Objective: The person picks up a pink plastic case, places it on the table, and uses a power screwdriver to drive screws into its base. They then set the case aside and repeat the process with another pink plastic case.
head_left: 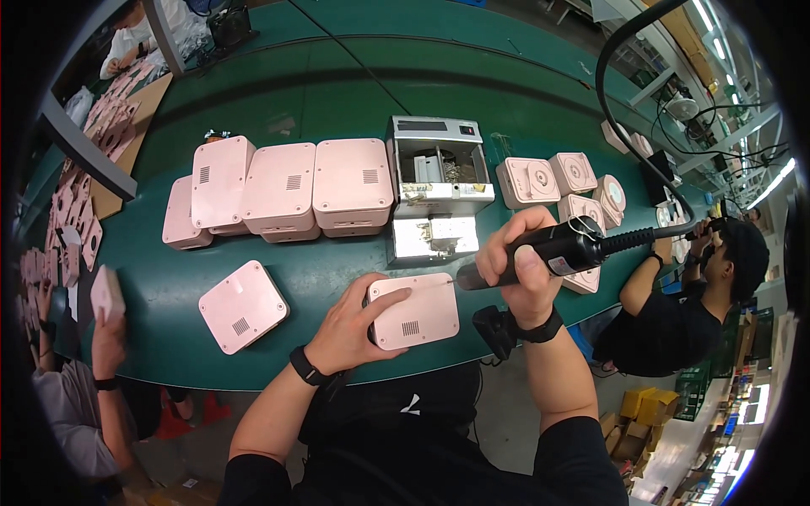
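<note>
On the near edge of the green table, a pale pink plastic case point(426, 312) lies with its slotted vent and corner screw holes facing up. My left hand point(348, 325) grips it from the left side, index finger stretched over the top. Wrapped in my right hand point(531, 270) is a black corded electric screwdriver point(564, 249), tilted, its thin bit at the case's upper right corner. Whether the bit sits in a screw cannot be made out. Another pink case point(243, 309) rests to the left, apart from my hand.
Stacked pink cases point(353, 181) line the back left. Beyond my hands stands a metal screw feeder point(437, 190). Open round-fronted pink housings point(530, 179) sit at the right, under the screwdriver's hanging cable point(601, 76). Co-workers sit on both sides; a hand point(107, 341) at left holds a pink case.
</note>
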`<action>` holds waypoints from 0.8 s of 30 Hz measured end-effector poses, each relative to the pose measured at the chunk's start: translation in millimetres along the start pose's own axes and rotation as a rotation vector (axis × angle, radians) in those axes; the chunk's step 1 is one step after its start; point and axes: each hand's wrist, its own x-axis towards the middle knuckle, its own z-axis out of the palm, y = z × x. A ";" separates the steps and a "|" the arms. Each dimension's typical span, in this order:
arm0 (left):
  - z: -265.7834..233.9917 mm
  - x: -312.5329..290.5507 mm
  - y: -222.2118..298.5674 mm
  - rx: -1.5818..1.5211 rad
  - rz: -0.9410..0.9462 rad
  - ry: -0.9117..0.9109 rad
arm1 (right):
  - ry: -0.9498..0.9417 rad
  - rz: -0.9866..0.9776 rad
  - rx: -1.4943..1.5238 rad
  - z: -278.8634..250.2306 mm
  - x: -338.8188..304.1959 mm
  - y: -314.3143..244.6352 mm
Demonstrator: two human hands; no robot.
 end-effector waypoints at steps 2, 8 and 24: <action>0.0 -0.1 -0.2 0.005 -0.002 0.000 | -0.002 0.004 0.002 0.0 0.0 0.1; 0.6 -0.8 -0.8 0.005 0.000 0.002 | -0.008 -0.001 0.029 1.6 -2.8 0.9; -0.5 -3.5 3.3 0.026 -0.028 -0.014 | 0.196 -0.172 -0.034 25.6 35.0 -20.3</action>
